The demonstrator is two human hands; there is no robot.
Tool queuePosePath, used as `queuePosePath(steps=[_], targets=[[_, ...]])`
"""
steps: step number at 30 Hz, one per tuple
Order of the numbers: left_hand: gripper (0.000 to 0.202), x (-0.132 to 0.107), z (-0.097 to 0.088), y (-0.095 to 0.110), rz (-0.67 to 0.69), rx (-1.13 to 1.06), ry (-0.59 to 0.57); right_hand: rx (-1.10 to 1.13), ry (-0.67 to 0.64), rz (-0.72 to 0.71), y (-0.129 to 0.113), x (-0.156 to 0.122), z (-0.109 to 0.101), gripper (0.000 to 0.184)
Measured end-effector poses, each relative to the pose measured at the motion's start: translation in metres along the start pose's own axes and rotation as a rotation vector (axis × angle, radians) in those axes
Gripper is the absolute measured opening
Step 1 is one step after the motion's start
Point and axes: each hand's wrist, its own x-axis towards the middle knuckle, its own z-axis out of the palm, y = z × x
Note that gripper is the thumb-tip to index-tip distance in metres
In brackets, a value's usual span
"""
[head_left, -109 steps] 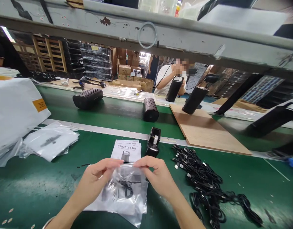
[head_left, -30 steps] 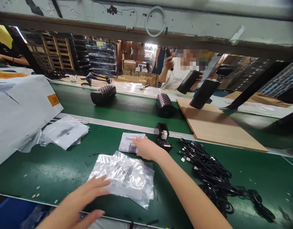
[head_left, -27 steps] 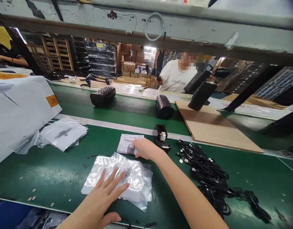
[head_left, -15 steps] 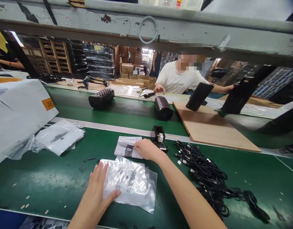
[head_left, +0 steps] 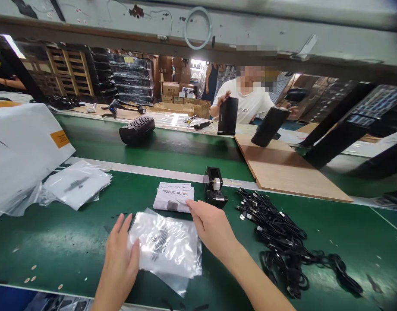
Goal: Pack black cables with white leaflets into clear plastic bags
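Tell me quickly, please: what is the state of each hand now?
Left hand: open, at the left edge of the plastic bags.
Right hand: closed, apparently pinching a booklet at its corner.

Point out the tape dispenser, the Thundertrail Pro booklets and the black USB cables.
Tape dispenser point(head_left: 214, 196), head view: its black body.
Thundertrail Pro booklets point(head_left: 174, 194), head view: the top cover's title.
Black USB cables point(head_left: 279, 231), head view: middle of the heap.
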Motion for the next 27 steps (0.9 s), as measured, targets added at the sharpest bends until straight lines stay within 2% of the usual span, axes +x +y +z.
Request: queuePosePath(steps=[2, 3, 5, 6, 7, 8, 10, 12, 13, 15, 19, 22, 24, 27], targets=[[0.061, 0.000, -0.010, 0.017, -0.231, -0.316, 0.018, -0.012, 0.174, -0.117, -0.007, -0.018, 0.003, 0.031], [0.064, 0.001, -0.014, 0.027, -0.380, -0.514, -0.047, -0.039, 0.232, -0.190, -0.011, -0.026, 0.005, 0.032], [0.067, 0.003, -0.019, 0.042, -0.632, -0.839, -0.271, -0.063, 0.263, -0.334, -0.019, -0.042, 0.009, 0.033], [0.065, 0.004, -0.021, 0.047, -0.693, -0.918, -0.382, -0.034, 0.242, -0.356, -0.022, -0.048, 0.011, 0.034], [0.063, 0.005, -0.021, 0.050, -0.711, -0.961, -0.477, 0.030, 0.219, -0.311, -0.024, -0.054, 0.011, 0.039], [0.060, 0.006, -0.021, 0.051, -0.694, -0.968, -0.550, 0.131, 0.202, -0.196, -0.024, -0.059, 0.009, 0.048], [0.052, 0.006, -0.020, 0.051, -0.599, -0.946, -0.652, 0.429, 0.139, 0.178, -0.020, -0.067, 0.004, 0.061], [0.047, 0.006, -0.017, 0.050, -0.512, -0.880, -0.739, 0.783, -0.027, 0.515, -0.011, -0.073, -0.002, 0.049], [0.047, 0.006, -0.015, 0.049, -0.467, -0.826, -0.770, 0.937, -0.118, 0.608, -0.006, -0.075, -0.004, 0.037], [0.048, 0.008, -0.009, 0.045, -0.362, -0.699, -0.789, 1.126, -0.195, 0.714, 0.005, -0.079, -0.008, 0.027], [0.049, 0.016, 0.005, 0.031, -0.203, -0.463, -0.648, 1.121, -0.001, 0.862, 0.025, -0.092, -0.007, 0.027], [0.045, 0.020, 0.009, 0.024, -0.144, -0.336, -0.510, 1.036, 0.056, 0.937, 0.035, -0.105, -0.006, 0.030], [0.035, 0.018, 0.010, 0.027, -0.053, -0.217, -0.477, 1.027, 0.105, 0.977, 0.037, -0.111, -0.005, 0.031], [0.023, 0.013, 0.015, 0.042, 0.097, 0.014, -0.512, 1.051, 0.164, 1.021, 0.036, -0.116, -0.007, 0.032]])
